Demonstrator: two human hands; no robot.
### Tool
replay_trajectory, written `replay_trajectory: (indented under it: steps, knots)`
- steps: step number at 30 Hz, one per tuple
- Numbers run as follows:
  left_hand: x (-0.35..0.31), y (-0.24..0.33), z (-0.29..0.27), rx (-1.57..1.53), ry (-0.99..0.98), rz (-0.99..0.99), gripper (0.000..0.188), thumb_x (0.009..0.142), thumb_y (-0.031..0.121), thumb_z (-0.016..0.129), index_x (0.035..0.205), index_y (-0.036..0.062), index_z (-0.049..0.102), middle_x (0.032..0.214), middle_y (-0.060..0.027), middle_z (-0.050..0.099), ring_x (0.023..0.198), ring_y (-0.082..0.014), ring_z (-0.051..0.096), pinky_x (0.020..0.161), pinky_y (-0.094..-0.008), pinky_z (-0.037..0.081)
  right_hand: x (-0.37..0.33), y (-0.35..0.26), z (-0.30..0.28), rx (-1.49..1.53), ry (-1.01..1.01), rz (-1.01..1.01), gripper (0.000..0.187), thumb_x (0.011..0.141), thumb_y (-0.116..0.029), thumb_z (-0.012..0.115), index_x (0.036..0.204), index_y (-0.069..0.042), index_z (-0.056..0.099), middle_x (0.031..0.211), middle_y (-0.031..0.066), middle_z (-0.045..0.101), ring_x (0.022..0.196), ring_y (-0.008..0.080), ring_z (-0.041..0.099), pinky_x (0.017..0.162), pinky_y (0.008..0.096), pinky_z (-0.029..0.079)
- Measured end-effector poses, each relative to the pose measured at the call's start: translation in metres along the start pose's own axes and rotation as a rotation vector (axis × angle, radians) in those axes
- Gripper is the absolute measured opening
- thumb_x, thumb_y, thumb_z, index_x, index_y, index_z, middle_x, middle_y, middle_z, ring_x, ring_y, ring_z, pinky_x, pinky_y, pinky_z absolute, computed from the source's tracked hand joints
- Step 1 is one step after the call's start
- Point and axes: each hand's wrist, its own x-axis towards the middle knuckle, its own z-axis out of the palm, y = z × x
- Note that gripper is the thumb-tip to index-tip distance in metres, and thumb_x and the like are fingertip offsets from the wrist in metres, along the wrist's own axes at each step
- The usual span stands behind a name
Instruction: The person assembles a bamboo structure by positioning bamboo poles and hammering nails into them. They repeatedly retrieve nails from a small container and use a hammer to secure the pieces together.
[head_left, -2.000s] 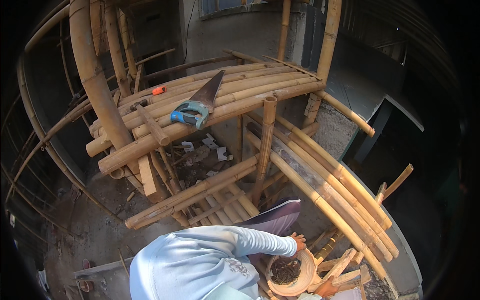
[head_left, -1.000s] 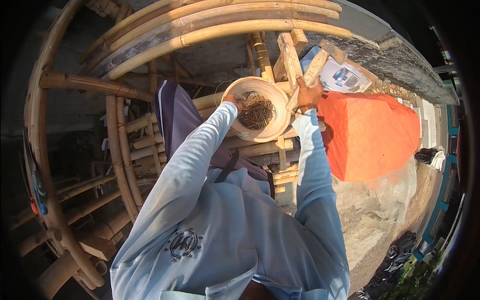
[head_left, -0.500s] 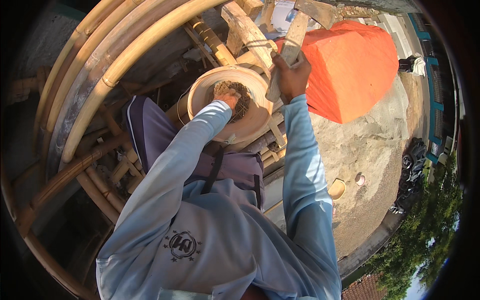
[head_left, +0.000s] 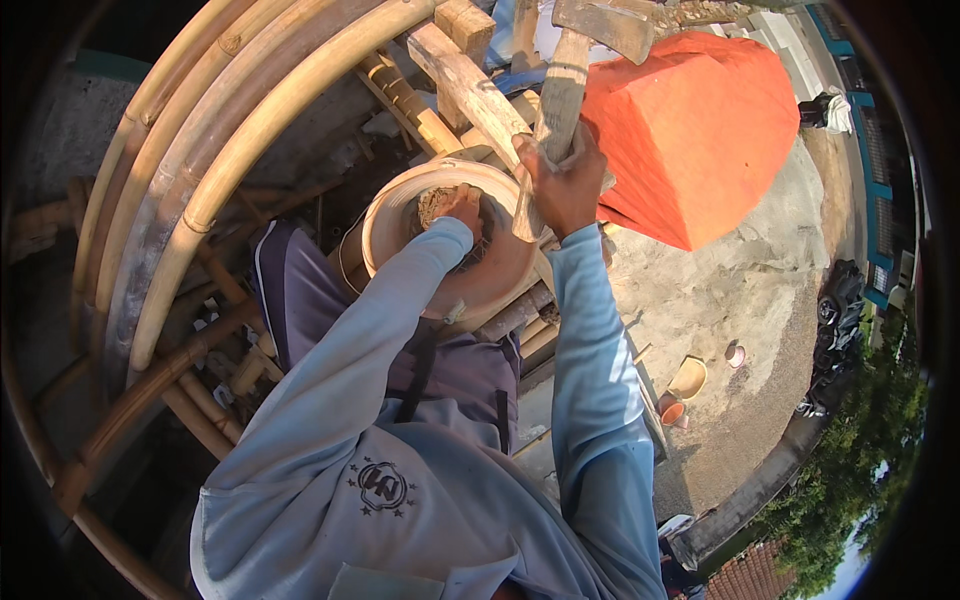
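Observation:
A round, pale bucket (head_left: 385, 215) stands just beyond my knees, with many thin brown pieces like nails (head_left: 432, 205) in it. My left hand (head_left: 463, 208) is down inside the bucket, its fingers curled against these pieces; whatever they grip is hidden. To the right of the bucket's rim, my right hand (head_left: 568, 185) is closed around the wooden handle of a hatchet (head_left: 562, 95). The hatchet's rusty metal head points up and away from me, above the orange sheet.
Curved bamboo poles (head_left: 240, 120) rise at the left. A wooden beam (head_left: 465, 80) runs behind the bucket. To the right, an orange tarpaulin (head_left: 690, 130) lies beside a grey sand heap (head_left: 740, 270). A yellowish scoop-like container (head_left: 688, 379) and small pots lie lower on the sand.
The hatchet and my right hand have shifted slightly left and away from the tarpaulin's middle. My left hand has moved a little within the bucket. The whole view has shifted slightly.

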Motion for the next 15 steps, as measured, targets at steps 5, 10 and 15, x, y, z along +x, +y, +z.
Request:
replay_trajectory:
  steps: [5, 10, 15]
  knots:
    - [0.016, 0.001, -0.001, 0.184, -0.104, 0.061, 0.049, 0.087, 0.021, 0.068, 0.134, 0.0106, 0.058, 0.146, -0.0164, 0.047, 0.141, -0.0355, 0.041, 0.117, -0.0505, 0.031, 0.002, 0.005, 0.001, 0.043, 0.005, -0.029, 0.035, 0.075, -0.019, 0.081, 0.097, 0.002, 0.064, 0.077, 0.0161, 0.069, 0.066, 0.0262, 0.067, 0.066, 0.0384, 0.054]
    - [0.021, -0.005, 0.020, 0.270, -0.113, 0.270, 0.041, 0.091, 0.021, 0.063, 0.130, 0.0096, 0.062, 0.133, -0.0182, 0.059, 0.131, -0.0355, 0.053, 0.107, -0.0494, 0.044, 0.001, 0.000, 0.001, 0.041, -0.035, 0.007, 0.035, 0.079, -0.018, 0.080, 0.101, 0.006, 0.065, 0.081, 0.0126, 0.071, 0.068, 0.0187, 0.065, 0.065, 0.0351, 0.053]
    - [0.011, -0.007, -0.025, 0.110, -0.244, 0.174, 0.030, 0.092, 0.023, 0.064, 0.119, 0.0083, 0.069, 0.114, -0.0137, 0.072, 0.109, -0.0339, 0.067, 0.098, -0.0422, 0.051, -0.001, -0.002, -0.005, -0.053, -0.010, -0.048, 0.038, 0.080, -0.020, 0.080, 0.103, 0.006, 0.066, 0.085, 0.0141, 0.072, 0.074, 0.0218, 0.067, 0.072, 0.0356, 0.053]
